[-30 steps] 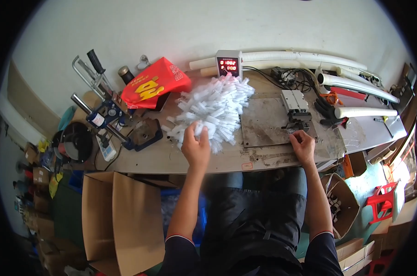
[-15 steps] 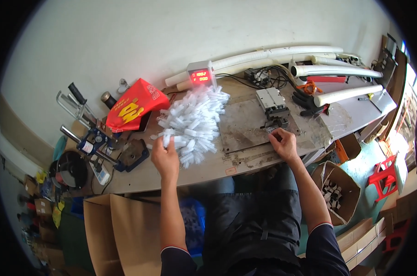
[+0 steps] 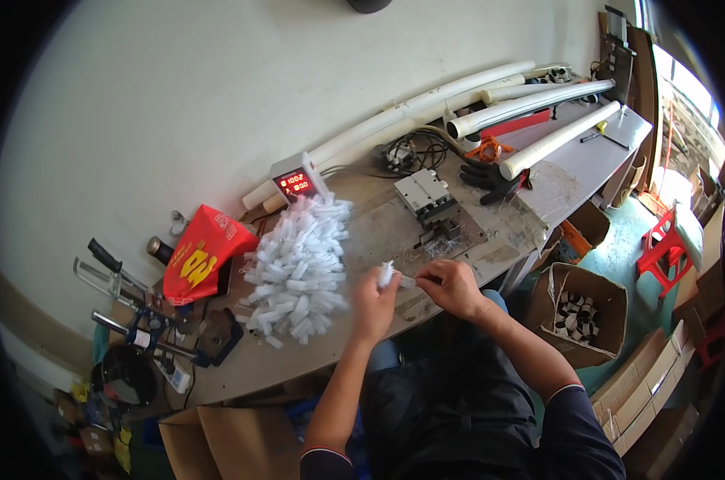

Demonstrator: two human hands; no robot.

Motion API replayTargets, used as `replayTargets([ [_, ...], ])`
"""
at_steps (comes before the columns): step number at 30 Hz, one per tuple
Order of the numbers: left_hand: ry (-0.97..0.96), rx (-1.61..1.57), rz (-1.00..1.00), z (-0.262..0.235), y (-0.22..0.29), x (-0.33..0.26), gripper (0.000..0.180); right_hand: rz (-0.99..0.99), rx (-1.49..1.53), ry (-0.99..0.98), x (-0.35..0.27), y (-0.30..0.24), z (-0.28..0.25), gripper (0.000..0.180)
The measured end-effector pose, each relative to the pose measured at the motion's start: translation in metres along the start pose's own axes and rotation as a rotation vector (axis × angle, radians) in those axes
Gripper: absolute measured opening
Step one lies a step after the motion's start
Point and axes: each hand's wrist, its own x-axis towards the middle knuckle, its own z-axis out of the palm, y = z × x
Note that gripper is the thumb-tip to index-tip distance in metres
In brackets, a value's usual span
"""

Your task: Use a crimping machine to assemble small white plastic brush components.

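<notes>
Over the front edge of the bench, my two hands are close together. My left hand (image 3: 374, 308) is closed, with small white plastic pieces (image 3: 387, 274) sticking up from its fingertips. The fingers of my right hand (image 3: 457, 290) pinch the end of a small translucent piece (image 3: 408, 282) that lies between the hands. How much of it the fingers hide I cannot tell. Left of my left hand spreads a large heap of ribbed translucent plastic pieces (image 3: 298, 268). Beyond my right hand, a small metal press fixture (image 3: 428, 197) stands on a metal plate, with clear scraps beside it.
A counter box with red digits (image 3: 298, 181) stands behind the heap, beside a red bag (image 3: 206, 260). At left is a blue hand-lever press (image 3: 150, 336). White tubes (image 3: 530, 108) and a black glove (image 3: 490, 180) lie at right. Cardboard boxes (image 3: 582, 312) stand below the bench.
My left hand has left the heap and my right hand has come away from the fixture; they now meet over the bench edge. The whole view has turned.
</notes>
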Motion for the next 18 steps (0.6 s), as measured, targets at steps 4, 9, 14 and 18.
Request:
replayTargets([
  [4, -0.091, -0.088, -0.050, 0.034, -0.004, 0.017, 0.021, 0.248, 0.177, -0.087, -0.005, 0.015, -0.024, 0.014],
  [9, -0.128, -0.098, -0.001, 0.059, -0.007, 0.032, 0.027, 0.458, 0.244, -0.138, -0.003, 0.029, -0.043, 0.022],
  [14, -0.106, -0.126, 0.002, 0.075, -0.006, 0.039, 0.029, 0.497, 0.312, -0.176, -0.003, 0.037, -0.050, 0.022],
  [18, -0.068, -0.105, -0.002, 0.082, -0.015, 0.044, 0.026, 0.551, 0.216, -0.192, -0.001, 0.038, -0.045, 0.022],
])
